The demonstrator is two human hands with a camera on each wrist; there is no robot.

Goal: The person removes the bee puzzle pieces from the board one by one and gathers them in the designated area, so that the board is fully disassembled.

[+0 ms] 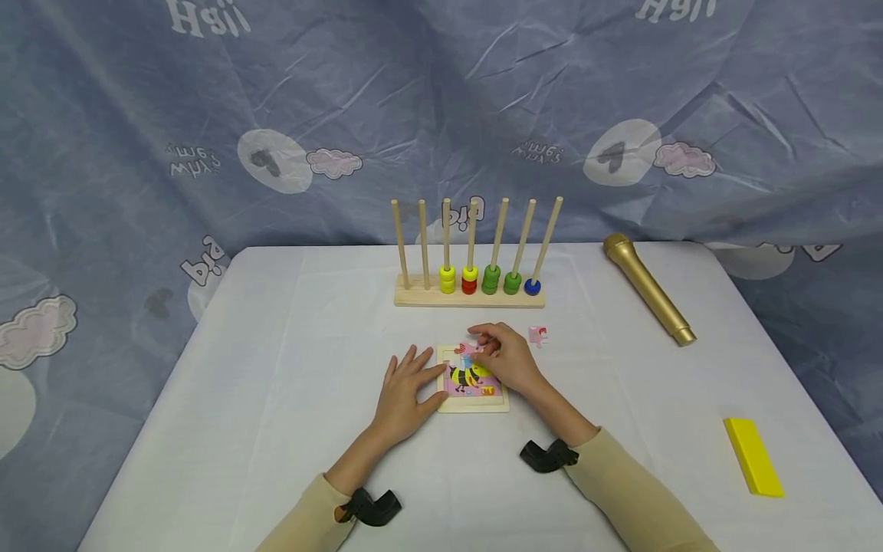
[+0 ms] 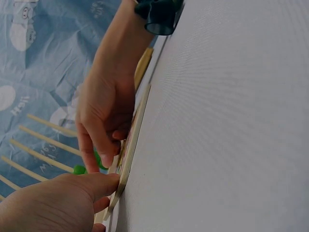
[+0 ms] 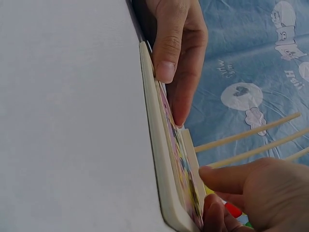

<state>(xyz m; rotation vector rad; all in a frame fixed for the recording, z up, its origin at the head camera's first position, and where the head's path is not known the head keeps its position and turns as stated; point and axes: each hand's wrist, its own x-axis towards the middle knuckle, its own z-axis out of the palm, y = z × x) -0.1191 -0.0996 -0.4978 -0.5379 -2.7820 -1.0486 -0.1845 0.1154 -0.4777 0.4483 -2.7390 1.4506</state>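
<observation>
Bee puzzle (image 1: 469,377) in wooden frame (image 1: 476,409), flat mid-counter (image 1: 207,429). L hand (image 1: 407,391): fingers spread, fairly straight, resting at frame's L edge. R hand (image 1: 509,359): fingers bent over puzzle's upper R part; can't tell if it pinches a pc. The two are close but apart. Loose pink puzzle pc (image 1: 538,336) lies just beside R hand. Behind puzzle: peg rack (image 1: 469,302) w/ yellow, red, green & blue rings (image 1: 490,280). Off to R: gold mic (image 1: 648,287), diagonal; nearer, yellow block (image 1: 753,458). Grey-blue printed cloth (image 1: 414,92) at back.
</observation>
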